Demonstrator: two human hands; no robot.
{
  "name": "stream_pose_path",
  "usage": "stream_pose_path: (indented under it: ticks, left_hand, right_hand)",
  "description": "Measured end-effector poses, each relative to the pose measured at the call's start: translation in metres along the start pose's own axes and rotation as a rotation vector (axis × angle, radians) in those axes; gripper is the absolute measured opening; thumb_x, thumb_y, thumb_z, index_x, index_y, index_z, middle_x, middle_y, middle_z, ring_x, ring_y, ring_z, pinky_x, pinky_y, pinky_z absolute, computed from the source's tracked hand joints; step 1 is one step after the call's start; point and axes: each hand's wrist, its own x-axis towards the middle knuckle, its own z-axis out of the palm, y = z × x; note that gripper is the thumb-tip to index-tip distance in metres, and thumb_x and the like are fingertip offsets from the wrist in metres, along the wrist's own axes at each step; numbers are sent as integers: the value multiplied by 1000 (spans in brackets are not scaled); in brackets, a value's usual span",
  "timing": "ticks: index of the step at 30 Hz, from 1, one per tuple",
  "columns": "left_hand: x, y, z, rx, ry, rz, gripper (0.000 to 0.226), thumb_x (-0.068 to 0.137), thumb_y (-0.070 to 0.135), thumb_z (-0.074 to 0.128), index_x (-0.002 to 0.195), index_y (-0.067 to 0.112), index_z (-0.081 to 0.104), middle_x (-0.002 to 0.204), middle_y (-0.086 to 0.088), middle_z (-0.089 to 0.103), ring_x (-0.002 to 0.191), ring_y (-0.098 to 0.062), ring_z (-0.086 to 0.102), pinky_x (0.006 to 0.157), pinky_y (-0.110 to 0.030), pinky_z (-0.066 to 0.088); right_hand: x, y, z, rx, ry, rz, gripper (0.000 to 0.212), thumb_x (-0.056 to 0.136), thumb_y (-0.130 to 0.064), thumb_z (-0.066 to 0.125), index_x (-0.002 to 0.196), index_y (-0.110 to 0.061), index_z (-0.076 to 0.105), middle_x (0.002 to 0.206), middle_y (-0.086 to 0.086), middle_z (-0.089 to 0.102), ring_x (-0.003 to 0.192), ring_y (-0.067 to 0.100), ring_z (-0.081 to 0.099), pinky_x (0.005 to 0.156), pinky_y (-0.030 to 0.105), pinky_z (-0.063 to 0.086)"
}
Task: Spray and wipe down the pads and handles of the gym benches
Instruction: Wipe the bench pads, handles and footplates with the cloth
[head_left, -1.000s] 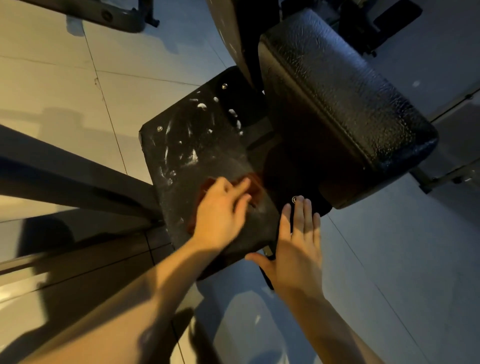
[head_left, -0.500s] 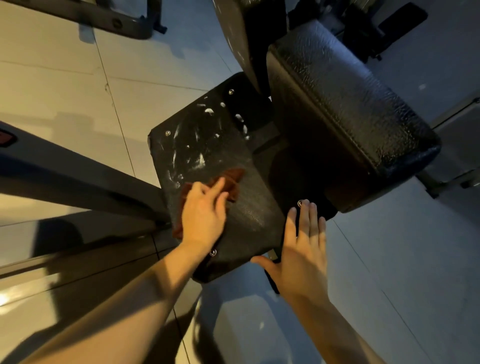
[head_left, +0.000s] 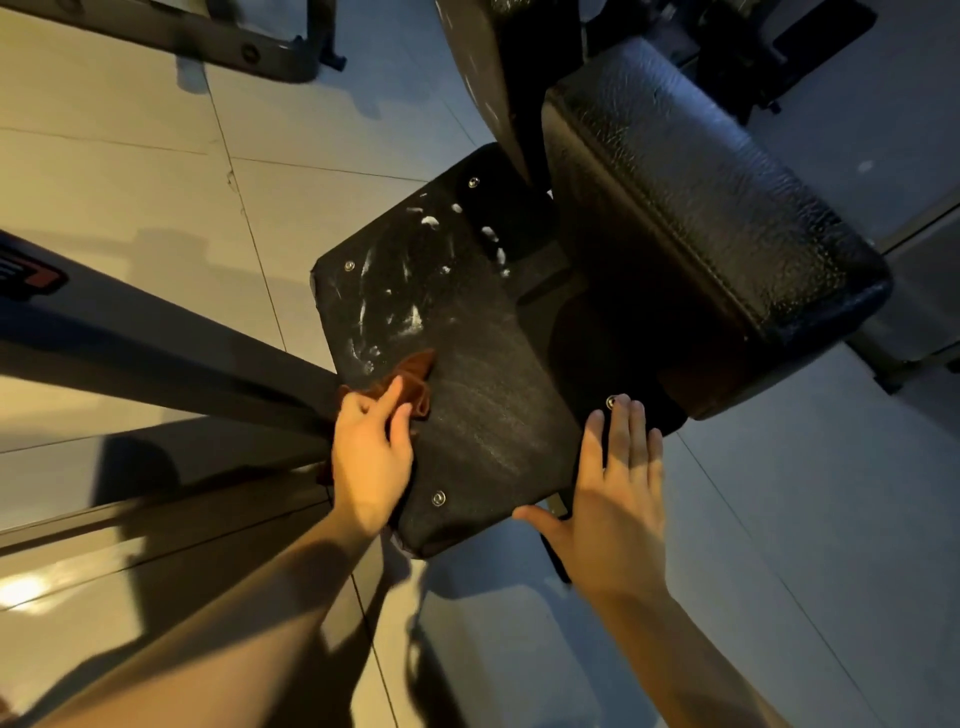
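black grainy pad (head_left: 483, 395) below a thicker cushion (head_left: 691, 208), white foam streaks (head_left: 415, 322) on its far half. left grip (head_left: 369, 457) presses a brown cloth (head_left: 413, 371) flat on its left edge; right grip (head_left: 618, 499) lies open at its right edge.

Left hand (head_left: 370, 457) pressing cloth (head_left: 415, 370), foam-streaked pad (head_left: 483, 395)
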Motion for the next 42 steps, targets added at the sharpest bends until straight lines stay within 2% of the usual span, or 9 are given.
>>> stream_pose_path:
  ticks: [9,14,17,22,27,31,35,39,42]
  left_hand:
    - [-52,-5,-9,-39,-71,99,35,100,17,62,135,11,67,100,-2,54,91,-22,59,86,-34,51]
    - [-9,-6,-8,109,15,-225,39,104,26,54,139,11,62,118,-15,55,105,-31,60,93,-38,45]
    - [-48,3,-11,86,28,-161,43,100,31,52,133,8,67,106,-13,59,97,-31,62,86,-40,50]
    - [-59,2,-14,74,-54,-42,42,97,30,56,131,8,68,104,-10,58,90,-29,62,82,-41,55]
    - [-18,1,-12,213,0,-237,37,102,24,56,132,7,67,115,-20,58,103,-39,63,91,-43,48]
    - [-79,27,-9,140,-76,-122,39,101,28,52,134,12,66,112,-12,59,100,-29,61,92,-44,52]
    - [-45,15,-11,114,-82,41,41,100,28,50,130,7,69,105,-13,60,93,-29,63,88,-37,52]
    - [-2,12,-15,173,-27,-187,37,104,24,52,134,8,66,115,-16,60,104,-34,64,94,-39,48]
    - [-50,36,-6,140,-61,-60,37,101,24,53,132,9,67,108,-13,61,97,-31,63,91,-39,49]
  right_hand:
    - [2,0,0,-35,2,17,127,64,-82,63,156,0,32,165,25,19,155,40,11,125,51,6]
    - [1,-2,-1,-55,-30,12,120,69,-81,45,157,0,30,166,25,17,155,41,9,125,50,3]
    - [1,-3,-1,-50,-29,14,121,69,-81,44,157,0,29,166,25,15,155,41,8,125,52,6]
    - [2,-3,2,-50,9,10,123,66,-81,50,156,1,31,165,26,17,155,42,9,124,54,8]
    - [0,-2,1,-40,37,-13,125,66,-78,62,156,2,30,165,27,18,154,43,12,125,55,11]
    - [1,-2,2,-53,41,-9,130,62,-78,72,155,3,30,165,28,17,154,43,11,124,55,12]
    - [2,-2,2,-55,45,-8,130,62,-77,72,155,3,30,164,28,18,154,44,11,124,55,11]
    - [0,-3,0,-31,63,-16,130,62,-74,76,154,5,31,163,30,20,153,45,14,123,56,14]
    - [-1,-2,1,-26,59,-17,132,61,-75,77,154,6,31,164,30,16,154,45,12,124,58,15]
